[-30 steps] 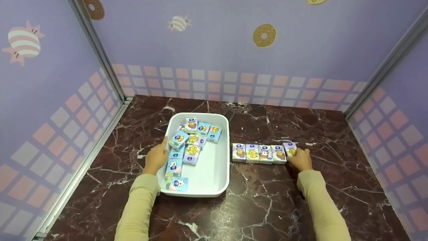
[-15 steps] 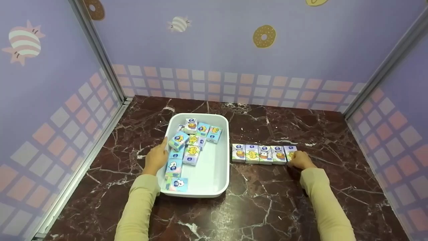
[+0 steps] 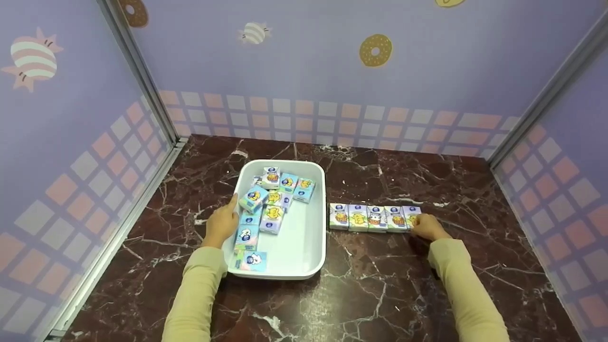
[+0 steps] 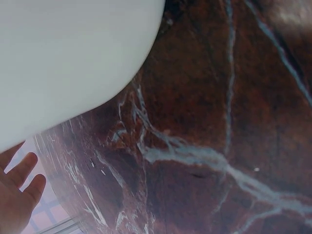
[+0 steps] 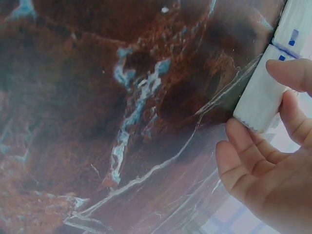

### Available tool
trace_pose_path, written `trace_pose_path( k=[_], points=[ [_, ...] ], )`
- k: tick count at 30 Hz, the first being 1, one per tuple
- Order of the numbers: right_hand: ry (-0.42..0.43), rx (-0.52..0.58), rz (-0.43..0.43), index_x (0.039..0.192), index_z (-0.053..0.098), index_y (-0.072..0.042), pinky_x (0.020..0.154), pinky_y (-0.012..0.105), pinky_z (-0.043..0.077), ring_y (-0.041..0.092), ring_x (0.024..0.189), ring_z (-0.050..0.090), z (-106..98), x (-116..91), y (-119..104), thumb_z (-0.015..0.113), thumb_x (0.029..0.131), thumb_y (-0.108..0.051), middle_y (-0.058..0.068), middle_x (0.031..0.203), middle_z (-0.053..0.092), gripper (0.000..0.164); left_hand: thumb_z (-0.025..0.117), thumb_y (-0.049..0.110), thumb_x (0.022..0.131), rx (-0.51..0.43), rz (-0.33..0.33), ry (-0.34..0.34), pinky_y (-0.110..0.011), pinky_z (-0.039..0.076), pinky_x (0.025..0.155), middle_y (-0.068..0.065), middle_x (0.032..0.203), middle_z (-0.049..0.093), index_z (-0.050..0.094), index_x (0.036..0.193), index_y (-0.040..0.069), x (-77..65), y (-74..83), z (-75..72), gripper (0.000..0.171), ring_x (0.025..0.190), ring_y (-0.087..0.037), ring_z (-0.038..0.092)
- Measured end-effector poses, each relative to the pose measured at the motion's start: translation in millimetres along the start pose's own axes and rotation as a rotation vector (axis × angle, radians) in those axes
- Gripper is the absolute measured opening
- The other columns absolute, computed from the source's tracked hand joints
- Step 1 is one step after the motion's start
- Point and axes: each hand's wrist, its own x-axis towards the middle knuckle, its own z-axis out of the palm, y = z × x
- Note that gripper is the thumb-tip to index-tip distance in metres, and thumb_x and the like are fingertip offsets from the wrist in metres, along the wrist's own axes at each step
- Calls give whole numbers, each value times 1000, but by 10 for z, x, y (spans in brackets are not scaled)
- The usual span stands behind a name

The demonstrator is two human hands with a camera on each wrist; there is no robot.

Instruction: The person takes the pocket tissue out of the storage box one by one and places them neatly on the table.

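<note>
On the right, my right hand holds the end pocket tissue pack of a short row, thumb and fingers around its right end. In the right wrist view the white side of this tissue pack shows between thumb and fingers, flush with its neighbour. The row's other tissue packs lie side by side, cartoon faces up. My left hand rests against the left side of a white plastic tray; in the left wrist view its loosely extended fingers are by the tray's wall.
Inside the tray, several more tissue packs lie loosely, some overlapping, mostly on its left side. The dark red marbled tabletop is bordered by purple patterned panels at the back and both sides.
My right hand has shifted slightly right and straightened the end tissue pack, which was tilted and now lines up with the row. The left hand and tray have stayed put.
</note>
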Motion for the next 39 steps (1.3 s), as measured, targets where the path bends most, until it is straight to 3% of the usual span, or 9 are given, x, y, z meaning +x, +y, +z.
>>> trace_pose_path(
  k=[5, 8, 10, 14, 17, 26, 32, 35, 39],
  points=[
    [-22, -76, 115, 63, 44, -8, 50, 28, 31, 18, 57, 39, -83, -4, -93, 50, 68, -9, 3, 63, 42, 8, 44, 11, 84, -3, -3, -14, -48, 44, 65, -23, 96, 61, 35, 136, 11, 1, 3, -3, 53, 71, -37, 55],
    [52, -115, 175, 67, 47, -6, 50, 34, 34, 24, 63, 44, -128, 4, -213, 47, 71, -11, 10, 70, 47, 7, 43, 12, 84, -2, -8, -21, -49, 44, 67, -24, 99, 61, 34, 137, 12, 4, 2, -7, 53, 74, -39, 56],
    [116, -103, 172, 75, 52, -2, 54, 41, 39, 32, 71, 49, -136, 17, -312, 47, 73, -12, 16, 80, 50, 12, 43, 13, 85, -2, -13, -28, -50, 44, 70, -24, 103, 60, 33, 137, 12, 6, -2, -9, 53, 79, -40, 56],
    [205, -19, 90, 97, 55, 3, 69, 50, 42, 42, 89, 51, -89, 55, -536, 51, 74, -14, 25, 98, 53, 28, 43, 14, 85, -5, -25, -41, -50, 43, 74, -23, 108, 59, 32, 138, 13, 8, -4, -11, 54, 85, -41, 56],
    [233, 66, 0, 97, 56, 5, 77, 49, 41, 40, 91, 53, -6, 92, -699, 53, 74, -12, 26, 98, 56, 29, 43, 14, 85, -7, -30, -42, -50, 43, 73, -24, 104, 59, 32, 138, 14, 7, 3, -12, 54, 84, -41, 56],
    [102, 280, -175, 107, 52, 7, 78, 47, 45, 39, 93, 56, 293, 12, -1268, 56, 77, -12, 29, 104, 55, 35, 43, 14, 85, -8, -37, -41, -50, 43, 72, -25, 102, 60, 33, 137, 14, 4, 21, -24, 53, 82, -41, 56],
    [46, 336, -257, 111, 52, 4, 75, 43, 47, 34, 88, 58, 502, -104, -1621, 57, 81, -14, 24, 103, 57, 35, 43, 13, 84, -5, -32, -35, -50, 43, 68, -25, 94, 60, 34, 137, 13, 3, 20, -17, 53, 76, -39, 56],
    [65, 348, -327, 112, 51, 5, 81, 44, 46, 36, 94, 56, 601, -142, -1760, 57, 80, -13, 23, 107, 55, 37, 43, 13, 84, -9, -29, -26, -50, 43, 69, -25, 97, 60, 34, 137, 13, 7, 15, -14, 53, 78, -40, 57],
    [155, 329, -414, 109, 54, 2, 87, 46, 41, 37, 100, 52, 728, -207, -1952, 58, 77, -10, 20, 107, 52, 35, 43, 14, 84, -17, -31, -25, -50, 43, 72, -25, 101, 60, 34, 137, 13, 8, 8, -14, 53, 82, -41, 57]
  ],
)
